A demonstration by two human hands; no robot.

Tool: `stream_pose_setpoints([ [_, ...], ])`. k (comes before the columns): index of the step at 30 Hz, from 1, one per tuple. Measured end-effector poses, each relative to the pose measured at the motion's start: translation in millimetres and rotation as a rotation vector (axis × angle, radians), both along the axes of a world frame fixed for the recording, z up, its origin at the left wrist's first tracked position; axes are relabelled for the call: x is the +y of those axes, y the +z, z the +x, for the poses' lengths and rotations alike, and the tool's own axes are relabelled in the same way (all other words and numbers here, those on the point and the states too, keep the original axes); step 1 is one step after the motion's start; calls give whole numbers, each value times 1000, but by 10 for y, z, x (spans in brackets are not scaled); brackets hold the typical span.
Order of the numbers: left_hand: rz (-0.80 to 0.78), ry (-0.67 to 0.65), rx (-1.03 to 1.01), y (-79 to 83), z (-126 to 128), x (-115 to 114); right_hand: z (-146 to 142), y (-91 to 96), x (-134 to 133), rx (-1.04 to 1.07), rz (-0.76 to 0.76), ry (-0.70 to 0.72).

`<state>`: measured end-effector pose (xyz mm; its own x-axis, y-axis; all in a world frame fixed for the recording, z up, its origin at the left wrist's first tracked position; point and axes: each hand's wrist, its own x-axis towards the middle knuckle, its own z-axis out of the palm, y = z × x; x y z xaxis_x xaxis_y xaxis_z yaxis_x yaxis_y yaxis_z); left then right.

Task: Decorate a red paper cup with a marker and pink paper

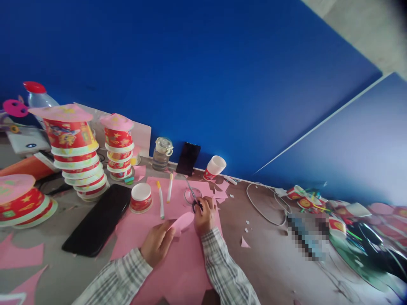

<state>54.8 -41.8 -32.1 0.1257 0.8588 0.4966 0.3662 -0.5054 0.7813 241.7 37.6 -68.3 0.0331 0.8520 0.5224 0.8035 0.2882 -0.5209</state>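
Observation:
My left hand (158,242) pinches a small rounded piece of pink paper (182,221) by its lower edge, fingers closed on it. My right hand (205,215) is closed around the black handles of a pair of scissors (193,196), whose blades point up and away over a large pink sheet (178,271) on the table. The two hands are close together, the paper piece between them. Both forearms wear plaid sleeves.
Stacks of red paper cups (78,154) topped with pink discs stand at the left, one cup (140,197) upside down near two markers (161,199). A black tablet (98,220), glass jar (162,153), propped phone (188,159), white cable (263,203) and pink scraps lie around.

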Motion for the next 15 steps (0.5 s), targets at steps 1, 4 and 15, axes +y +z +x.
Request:
stream_pose_setpoints([
  [1, -14, -6, -6, 9, -1, -4, -1, 0, -4, 6, -3, -2],
  [4, -22, -7, -23, 36, 0, -14, -7, 2, -14, 17, -1, -10],
  [15, 95, 3, 51, -28, 14, 13, -39, 170, -24, 15, 26, -37],
])
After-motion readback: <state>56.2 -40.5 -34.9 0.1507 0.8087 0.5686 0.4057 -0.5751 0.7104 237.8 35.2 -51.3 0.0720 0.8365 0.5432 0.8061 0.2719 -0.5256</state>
